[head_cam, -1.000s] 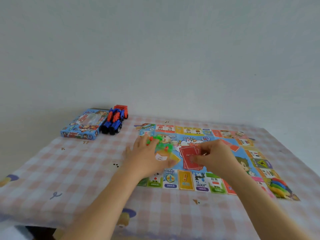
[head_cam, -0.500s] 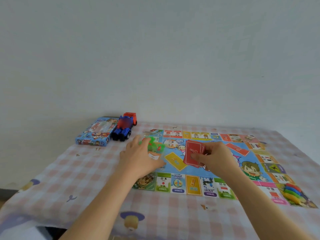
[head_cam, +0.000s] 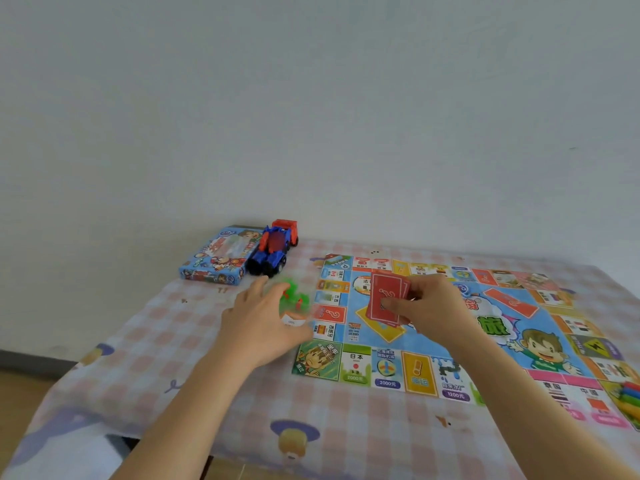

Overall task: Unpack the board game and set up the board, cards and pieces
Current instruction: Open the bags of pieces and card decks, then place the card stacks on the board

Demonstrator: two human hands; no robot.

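Observation:
The colourful game board (head_cam: 450, 341) lies unfolded on the checked tablecloth. My right hand (head_cam: 433, 306) pinches a stack of red question-mark cards (head_cam: 386, 299) upright over the board's middle. My left hand (head_cam: 263, 323) is off the board's left edge and holds a clear bag of green and red plastic pieces (head_cam: 292, 296) together with a small white slip. A yellow card space (head_cam: 384, 332) and a red card space (head_cam: 510, 301) are printed on the board. Coloured pawns (head_cam: 628, 398) lie at the board's near right corner.
The blue game box (head_cam: 216, 258) lies at the back left beside a blue and red toy truck (head_cam: 273, 247). The table (head_cam: 173, 341) stands against a plain wall, and its near edge drops to the floor at the lower left.
My left hand has carried the bag of pieces leftwards off the board onto the cloth. My right hand has lifted the red cards more upright. The camera has swung left.

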